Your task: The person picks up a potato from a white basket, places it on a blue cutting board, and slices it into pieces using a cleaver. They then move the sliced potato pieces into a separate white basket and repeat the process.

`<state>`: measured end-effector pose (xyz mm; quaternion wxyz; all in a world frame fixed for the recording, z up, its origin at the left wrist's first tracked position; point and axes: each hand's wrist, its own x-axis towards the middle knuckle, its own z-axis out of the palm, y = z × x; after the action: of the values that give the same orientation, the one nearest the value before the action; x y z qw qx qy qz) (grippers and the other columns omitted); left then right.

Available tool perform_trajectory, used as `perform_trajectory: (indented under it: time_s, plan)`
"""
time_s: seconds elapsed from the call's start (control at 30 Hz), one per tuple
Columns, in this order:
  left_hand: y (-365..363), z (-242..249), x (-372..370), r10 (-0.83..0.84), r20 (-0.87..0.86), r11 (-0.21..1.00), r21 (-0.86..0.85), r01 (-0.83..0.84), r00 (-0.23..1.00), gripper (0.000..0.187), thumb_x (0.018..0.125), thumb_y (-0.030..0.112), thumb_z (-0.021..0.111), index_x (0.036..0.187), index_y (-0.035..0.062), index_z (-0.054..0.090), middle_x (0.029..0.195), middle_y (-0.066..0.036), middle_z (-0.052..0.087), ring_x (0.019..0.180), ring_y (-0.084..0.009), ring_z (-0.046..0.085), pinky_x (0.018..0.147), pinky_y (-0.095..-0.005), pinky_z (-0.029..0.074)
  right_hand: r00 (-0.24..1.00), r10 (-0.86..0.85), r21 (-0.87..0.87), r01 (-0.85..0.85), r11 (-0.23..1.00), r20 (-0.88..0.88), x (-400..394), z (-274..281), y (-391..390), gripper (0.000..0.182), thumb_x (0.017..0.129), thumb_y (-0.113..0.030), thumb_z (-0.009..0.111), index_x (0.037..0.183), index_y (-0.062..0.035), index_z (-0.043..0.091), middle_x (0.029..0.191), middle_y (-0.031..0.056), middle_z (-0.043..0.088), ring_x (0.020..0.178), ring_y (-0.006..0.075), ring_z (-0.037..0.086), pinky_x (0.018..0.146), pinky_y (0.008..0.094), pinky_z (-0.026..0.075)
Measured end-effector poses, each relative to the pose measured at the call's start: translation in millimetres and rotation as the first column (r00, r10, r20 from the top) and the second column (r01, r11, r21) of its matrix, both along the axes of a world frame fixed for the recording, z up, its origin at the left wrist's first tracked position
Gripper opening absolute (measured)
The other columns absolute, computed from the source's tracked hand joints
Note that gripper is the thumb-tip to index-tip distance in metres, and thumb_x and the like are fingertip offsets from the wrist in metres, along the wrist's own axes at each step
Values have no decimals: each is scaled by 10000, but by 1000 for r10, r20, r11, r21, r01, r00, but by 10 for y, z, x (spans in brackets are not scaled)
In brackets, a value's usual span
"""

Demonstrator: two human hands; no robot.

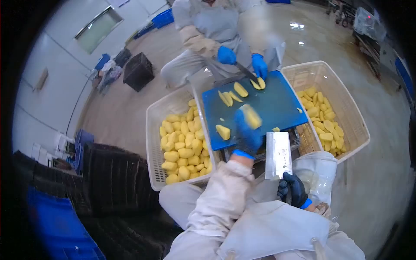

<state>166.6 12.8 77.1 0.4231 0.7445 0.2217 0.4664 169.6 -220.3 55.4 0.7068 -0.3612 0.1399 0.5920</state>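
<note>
My left hand (248,135), in a blue glove and smeared by motion, is closed on a peeled yellow potato (251,117) over the blue cutting board (264,113). In a dark glove, my right hand (294,190) grips a broad-bladed cleaver (278,154) by its handle. The blade points up at the board's near edge, apart from the potato. A cut potato piece (223,132) lies left of my left hand. Farther up the board are a potato half (240,89) and several slices (225,99).
A crate of whole peeled potatoes (148,143) stands left of the board; another crate (359,125) with cut potatoes is at right. Opposite, a person's blue-gloved hands (260,66) hold a knife (246,72) against a potato piece (258,83). A black crate (138,71) sits on the floor.
</note>
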Motion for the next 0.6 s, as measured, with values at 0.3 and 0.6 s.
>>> perform_trajectory:
  time_s: [0.3, 0.6]
  plan:
    - [1015, -254, 7, 141, -774, 856, 409, 316, 617, 481, 773, 151, 501, 1252, 150, 465, 1271, -174, 450, 1187, -323, 409, 999, -405, 319, 999, -11, -44, 13, 999, 43, 25, -69, 16, 94, 859, -195, 525, 894, -128, 470, 597, 9, 476, 443, 122, 429, 401, 242, 377]
    - [1132, -570, -821, 100, -908, 934, 226, 275, 406, 457, 705, 285, 649, 1118, 133, 527, 1071, -148, 579, 1000, -349, 531, 863, -442, 415, 985, 103, -88, -92, 992, 135, 8, -62, 102, 94, 858, -183, 528, 881, -111, 471, 613, 35, 484, 458, 133, 446, 401, 252, 372]
